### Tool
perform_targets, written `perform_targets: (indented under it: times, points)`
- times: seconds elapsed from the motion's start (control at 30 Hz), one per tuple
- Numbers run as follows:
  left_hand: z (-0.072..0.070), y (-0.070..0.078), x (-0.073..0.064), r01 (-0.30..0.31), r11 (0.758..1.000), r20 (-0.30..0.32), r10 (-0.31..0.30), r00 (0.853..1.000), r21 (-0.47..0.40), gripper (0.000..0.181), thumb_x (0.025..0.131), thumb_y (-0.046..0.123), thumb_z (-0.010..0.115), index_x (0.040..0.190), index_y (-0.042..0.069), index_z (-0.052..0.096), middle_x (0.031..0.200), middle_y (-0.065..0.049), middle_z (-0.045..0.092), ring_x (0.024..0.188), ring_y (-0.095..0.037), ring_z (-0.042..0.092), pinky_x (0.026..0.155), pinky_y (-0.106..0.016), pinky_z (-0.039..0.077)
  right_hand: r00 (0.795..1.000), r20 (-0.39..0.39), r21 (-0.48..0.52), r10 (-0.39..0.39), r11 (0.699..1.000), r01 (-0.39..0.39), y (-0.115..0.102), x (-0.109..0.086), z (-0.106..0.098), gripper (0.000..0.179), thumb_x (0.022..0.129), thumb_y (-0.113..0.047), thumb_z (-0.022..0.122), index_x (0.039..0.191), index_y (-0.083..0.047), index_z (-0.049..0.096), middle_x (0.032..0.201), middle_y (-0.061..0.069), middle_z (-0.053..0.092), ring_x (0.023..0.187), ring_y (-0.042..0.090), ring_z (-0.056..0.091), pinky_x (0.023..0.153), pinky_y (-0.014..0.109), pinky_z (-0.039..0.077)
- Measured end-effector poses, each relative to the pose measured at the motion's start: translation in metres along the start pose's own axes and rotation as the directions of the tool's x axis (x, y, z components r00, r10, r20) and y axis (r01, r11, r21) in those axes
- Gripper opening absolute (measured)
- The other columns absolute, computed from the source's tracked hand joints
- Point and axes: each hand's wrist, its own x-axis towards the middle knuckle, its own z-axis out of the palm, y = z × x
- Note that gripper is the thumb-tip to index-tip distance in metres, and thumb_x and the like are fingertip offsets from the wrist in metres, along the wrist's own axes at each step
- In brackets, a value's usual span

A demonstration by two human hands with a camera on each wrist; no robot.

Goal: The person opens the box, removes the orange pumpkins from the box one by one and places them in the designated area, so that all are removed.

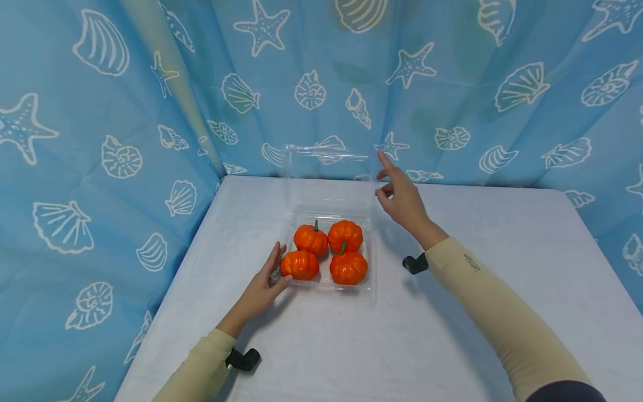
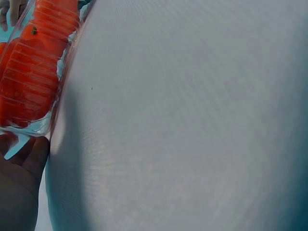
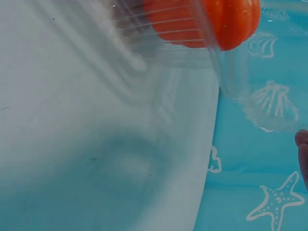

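A clear plastic clamshell box point(image 1: 326, 286) sits on the table with its clear lid point(image 1: 329, 192) raised upright at the back. Small orange pumpkins fill its base: two at the back, a left one point(image 1: 310, 240) and a right one point(image 1: 345, 235), and two in front, a left one point(image 1: 300, 265) and a right one point(image 1: 349, 268). My left hand point(image 1: 261, 290) holds the box's front left corner, fingers along the side and thumb at the front. At the lid's right edge is my right hand point(image 1: 402, 201), index finger extended with its tip right by the upper corner, other fingers bent.
A white cloth covers the table point(image 1: 482, 268). Behind it and along the left hangs a blue curtain point(image 1: 311, 61) with white shells and starfish, close behind the raised lid. Each wrist wears a black camera mount, the right one point(image 1: 416, 264) near the table surface.
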Motion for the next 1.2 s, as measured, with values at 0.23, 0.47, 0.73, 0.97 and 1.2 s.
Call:
perform_targets:
  times: [0.23, 0.47, 0.73, 0.97, 1.2]
  points:
    - [0.000, 0.002, 0.000, 0.005, 1.000, -0.002, -0.005, 1.000, 0.011, 0.089, 0.100, 0.031, 0.066, 0.165, 0.018, 0.007, 0.168, -0.002, 0.025, 0.153, -0.027, 0.026, 0.115, -0.054, 0.035, 0.995, 0.088, 0.005, 0.055, 0.998, -0.055, 0.006, -0.004, 0.007, 0.087, 0.096, -0.003, 0.067, 0.165, -0.023, 0.018, 0.142, 0.016, 0.050, 0.094, 0.028, 0.070, 0.089, 0.044, 0.058]
    - [0.000, 0.002, -0.001, 0.015, 1.000, -0.011, -0.015, 1.000, 0.022, 0.089, 0.100, 0.033, 0.066, 0.166, 0.019, 0.008, 0.167, -0.001, 0.026, 0.152, -0.026, 0.027, 0.114, -0.055, 0.036, 0.978, 0.182, -0.016, 0.105, 0.994, -0.104, 0.013, -0.011, 0.013, 0.088, 0.096, -0.006, 0.068, 0.165, -0.022, 0.016, 0.157, 0.017, 0.036, 0.100, 0.030, 0.069, 0.093, 0.045, 0.057]
    - [0.000, 0.003, -0.003, -0.003, 1.000, -0.003, 0.003, 1.000, 0.019, 0.089, 0.100, 0.030, 0.066, 0.165, 0.015, 0.008, 0.167, -0.002, 0.025, 0.153, -0.026, 0.026, 0.116, -0.055, 0.033, 0.948, 0.266, -0.015, 0.176, 0.984, -0.179, 0.021, -0.016, 0.019, 0.094, 0.095, -0.012, 0.072, 0.166, -0.025, 0.010, 0.166, 0.012, 0.025, 0.101, 0.028, 0.067, 0.092, 0.043, 0.057]
    - [-0.001, 0.003, -0.007, -0.013, 1.000, -0.002, 0.013, 1.000, 0.000, 0.089, 0.100, 0.026, 0.067, 0.165, 0.012, 0.008, 0.168, -0.004, 0.024, 0.152, -0.028, 0.026, 0.116, -0.055, 0.032, 0.916, 0.331, -0.017, 0.227, 0.972, -0.234, 0.024, -0.018, 0.020, 0.088, 0.097, -0.020, 0.071, 0.165, -0.020, 0.015, 0.164, 0.015, 0.029, 0.110, 0.032, 0.065, 0.095, 0.047, 0.056]
    - [-0.002, 0.004, -0.010, -0.006, 1.000, 0.000, 0.006, 1.000, 0.001, 0.088, 0.100, 0.026, 0.067, 0.165, 0.012, 0.009, 0.168, -0.004, 0.024, 0.153, -0.028, 0.026, 0.119, -0.055, 0.026, 0.887, 0.389, -0.054, 0.250, 0.967, -0.249, 0.030, -0.019, 0.024, 0.075, 0.101, -0.024, 0.064, 0.162, -0.009, 0.024, 0.161, 0.017, 0.034, 0.117, 0.034, 0.061, 0.097, 0.049, 0.054]
